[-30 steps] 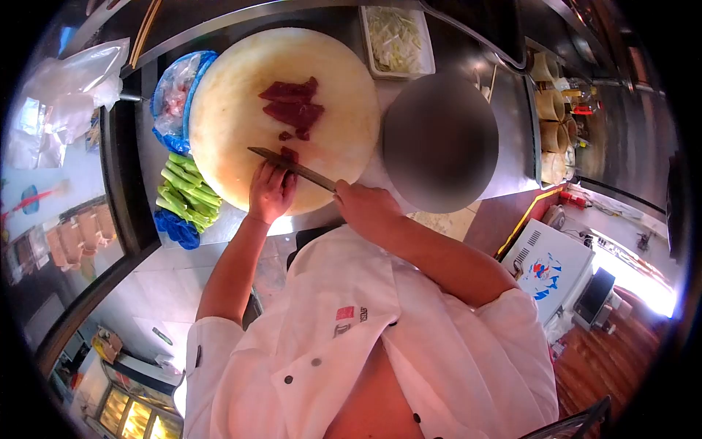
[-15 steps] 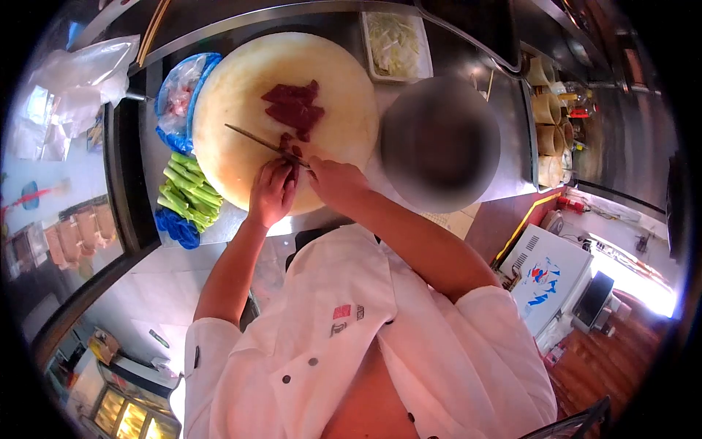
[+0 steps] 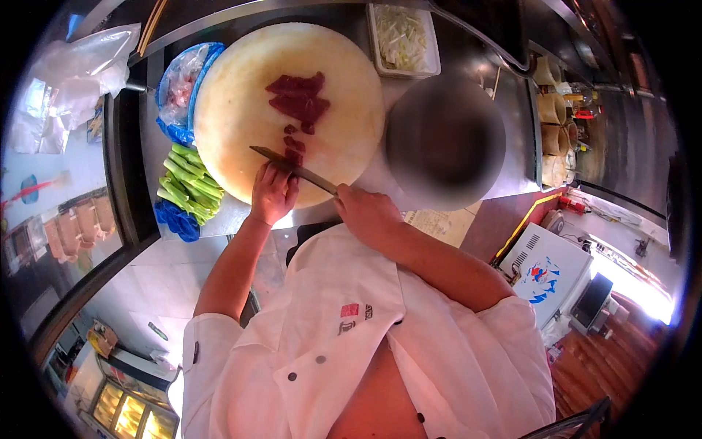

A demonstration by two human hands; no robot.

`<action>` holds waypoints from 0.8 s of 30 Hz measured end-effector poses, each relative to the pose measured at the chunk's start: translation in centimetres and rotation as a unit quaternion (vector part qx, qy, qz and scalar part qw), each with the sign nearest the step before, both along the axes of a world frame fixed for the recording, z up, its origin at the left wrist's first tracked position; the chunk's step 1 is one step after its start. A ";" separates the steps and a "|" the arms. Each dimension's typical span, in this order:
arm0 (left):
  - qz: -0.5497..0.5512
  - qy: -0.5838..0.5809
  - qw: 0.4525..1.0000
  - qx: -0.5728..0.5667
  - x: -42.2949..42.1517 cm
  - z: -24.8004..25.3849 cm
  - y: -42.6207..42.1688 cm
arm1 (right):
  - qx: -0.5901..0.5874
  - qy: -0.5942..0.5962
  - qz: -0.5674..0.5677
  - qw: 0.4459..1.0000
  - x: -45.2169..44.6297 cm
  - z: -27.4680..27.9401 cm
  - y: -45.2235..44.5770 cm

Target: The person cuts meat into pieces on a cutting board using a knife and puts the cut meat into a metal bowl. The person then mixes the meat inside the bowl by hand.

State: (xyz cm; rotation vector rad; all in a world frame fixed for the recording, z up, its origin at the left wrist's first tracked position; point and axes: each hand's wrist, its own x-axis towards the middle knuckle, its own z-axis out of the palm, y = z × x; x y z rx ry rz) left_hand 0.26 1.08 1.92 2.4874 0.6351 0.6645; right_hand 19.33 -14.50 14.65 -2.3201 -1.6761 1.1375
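Note:
A thick round chopping board [image 3: 227,80] lies on the counter with dark red raw meat [image 3: 300,101] on its far half. Smaller cut bits of meat [image 3: 294,148] lie nearer to me, beside the blade. My right hand [image 3: 368,216] is closed round the handle of a knife [image 3: 294,168], whose blade points to the far left across the board. Curled fingers of my left hand [image 3: 274,194] press on the meat at the board's near edge, right against the blade. What lies under those fingers is mostly hidden.
Left of the board are a blue-rimmed bag of pale pink meat [image 3: 178,91] and green stalks [image 3: 189,183] in blue plastic. A white tray of shredded pale vegetable [image 3: 402,40] stands at the far right. A round, blurred grey shape [image 3: 444,143] covers the counter to the right.
My right hand and the knife have shifted right and toward me, with more of the blade showing. Cut bits that were partly covered now lie exposed. The view has shifted slightly.

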 end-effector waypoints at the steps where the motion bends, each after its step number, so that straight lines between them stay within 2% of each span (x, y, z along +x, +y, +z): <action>1: 0.004 -0.008 1.000 0.005 0.2 0.4 0.0 | 0.014 0.000 -0.002 1.000 -0.1 -0.5 0.0; 5: 0.002 -0.033 0.999 -0.019 0.4 0.8 0.1 | 0.052 -0.020 0.004 0.998 -1.0 -4.8 1.6; 11: -0.007 -0.034 0.999 -0.013 -0.3 -0.6 0.0 | 0.107 0.003 0.026 0.994 -1.0 -6.8 7.0; 19: 0.019 -0.049 0.999 -0.006 -1.8 -0.9 -1.0 | 0.026 0.021 0.009 0.999 0.0 -0.4 2.6; 24: 0.005 0.014 1.000 0.013 -1.8 -0.4 -1.1 | 0.000 0.017 0.002 1.000 -0.9 -1.0 -0.5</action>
